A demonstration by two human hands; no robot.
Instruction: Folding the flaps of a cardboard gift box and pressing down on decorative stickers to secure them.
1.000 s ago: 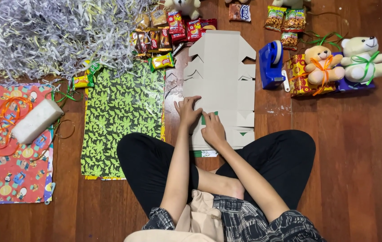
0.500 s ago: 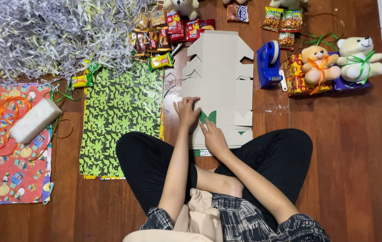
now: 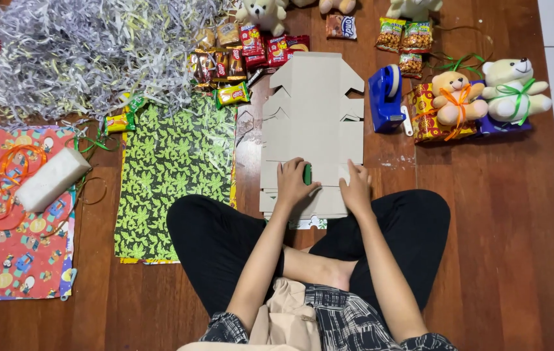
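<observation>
A flat, unfolded grey cardboard box blank lies on the wooden floor in front of my crossed legs. My left hand rests on its near end, and its fingers grip a small green tool that stands against the cardboard. My right hand lies flat on the near right part of the same cardboard, fingers spread, with nothing in it. A patterned paper scrap peeks out under the near edge of the blank.
Left of the blank lies a green leaf-print wrapping sheet, then a red printed sheet bearing a white block and ribbon. Shredded paper and snack packets fill the far left. At right are a blue tape dispenser and teddy bears.
My right hand has slid to the right along the cardboard, away from my left hand. The left hand and the green tool have stayed near the middle of the near end.
</observation>
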